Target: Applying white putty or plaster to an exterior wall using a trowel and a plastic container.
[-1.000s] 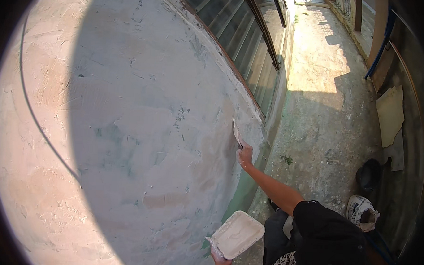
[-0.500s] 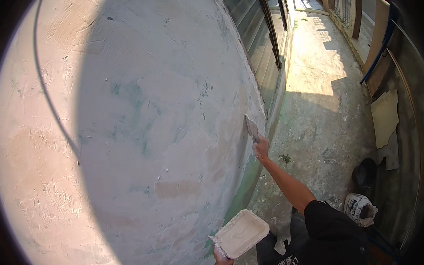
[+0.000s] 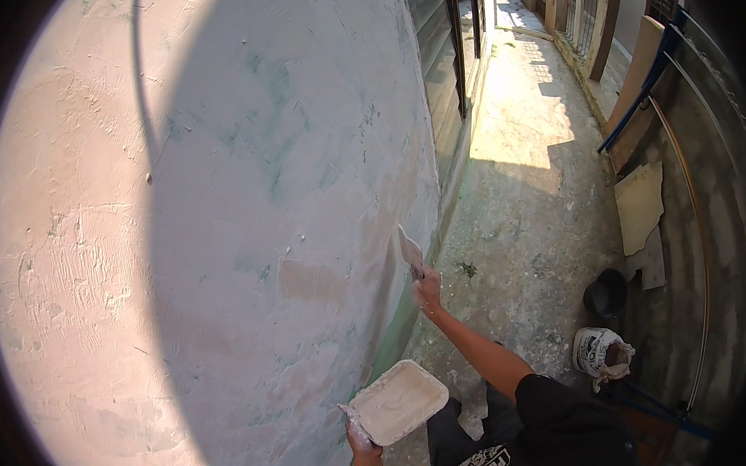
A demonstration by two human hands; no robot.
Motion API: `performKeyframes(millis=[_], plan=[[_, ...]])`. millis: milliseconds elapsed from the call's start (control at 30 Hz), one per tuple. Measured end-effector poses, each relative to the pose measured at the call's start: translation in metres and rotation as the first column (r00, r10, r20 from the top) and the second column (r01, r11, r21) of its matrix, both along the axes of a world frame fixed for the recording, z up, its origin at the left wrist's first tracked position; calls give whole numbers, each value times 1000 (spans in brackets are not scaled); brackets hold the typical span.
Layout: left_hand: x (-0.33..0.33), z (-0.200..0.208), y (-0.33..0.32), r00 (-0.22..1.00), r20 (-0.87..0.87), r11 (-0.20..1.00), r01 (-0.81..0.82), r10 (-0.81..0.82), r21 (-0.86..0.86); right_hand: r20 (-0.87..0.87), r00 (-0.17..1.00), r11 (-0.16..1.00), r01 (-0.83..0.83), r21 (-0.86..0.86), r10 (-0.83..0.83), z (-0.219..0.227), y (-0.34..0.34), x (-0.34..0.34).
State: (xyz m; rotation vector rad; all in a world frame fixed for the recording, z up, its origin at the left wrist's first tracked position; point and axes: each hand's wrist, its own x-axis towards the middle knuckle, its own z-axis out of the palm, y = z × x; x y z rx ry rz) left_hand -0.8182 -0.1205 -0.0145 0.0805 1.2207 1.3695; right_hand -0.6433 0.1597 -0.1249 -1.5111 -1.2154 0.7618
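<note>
Gripping scraper (image 3: 411,251) in R hand (image 3: 426,292), extended beyond fingers (image 3: 422,278), prob. for reach; clasping tray (image 3: 414,419) in L hand (image 3: 361,443), face-up R of fingers, prob. vs spills.

Outdoor passage beside a building: louvred window (image 3: 435,57), sunlit concrete floor (image 3: 524,115), plastered wall (image 3: 223,226).

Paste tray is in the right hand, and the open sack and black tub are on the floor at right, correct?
The hand is wrong: the head view shows the left hand holding the paste tray. The open sack and black tub are indeed on the floor at right.
</note>
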Motion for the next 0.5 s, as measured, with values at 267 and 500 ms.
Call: performKeyframes(millis=[267, 500], plan=[[-15, -8, -34, 999, 18, 999, 33, -33, 36, -121, 993, 975, 42, 217, -16, 45, -52, -66], [-22, -3, -35, 999, 38, 999, 29, -30, 33, -69, 975, 977, -211, 21, 212, 28, -91, -34]])
